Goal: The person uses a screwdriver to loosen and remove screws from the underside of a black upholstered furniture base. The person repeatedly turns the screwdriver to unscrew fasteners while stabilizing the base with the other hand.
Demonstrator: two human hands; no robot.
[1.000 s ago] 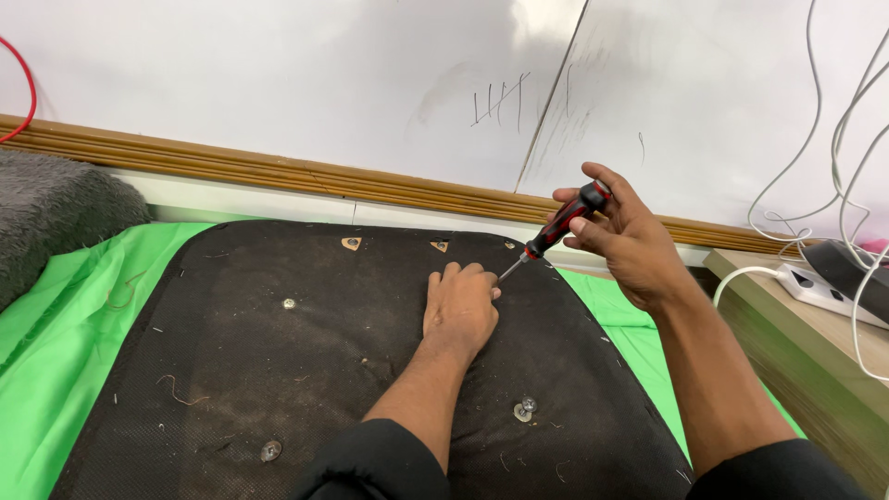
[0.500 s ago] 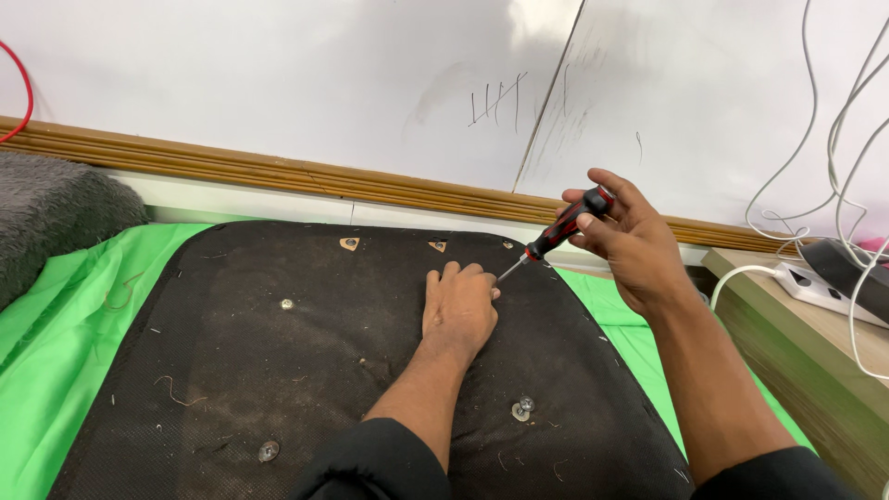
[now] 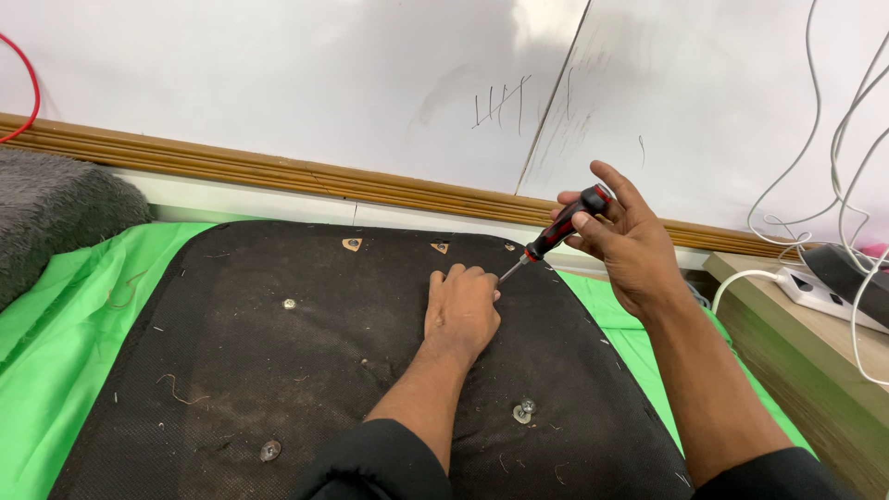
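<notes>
while closed: right grip (image 3: 620, 236) around screwdriver (image 3: 565, 224)

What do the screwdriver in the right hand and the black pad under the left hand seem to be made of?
The screwdriver: its handle looks like red and black moulded plastic or rubber with a slight sheen, and its thin shaft shines like bare metal. The black pad: it seems to be a matte woven or non-woven fabric, since a fine grid texture, dust and loose threads show on it. The small fittings in it look metallic.
</notes>
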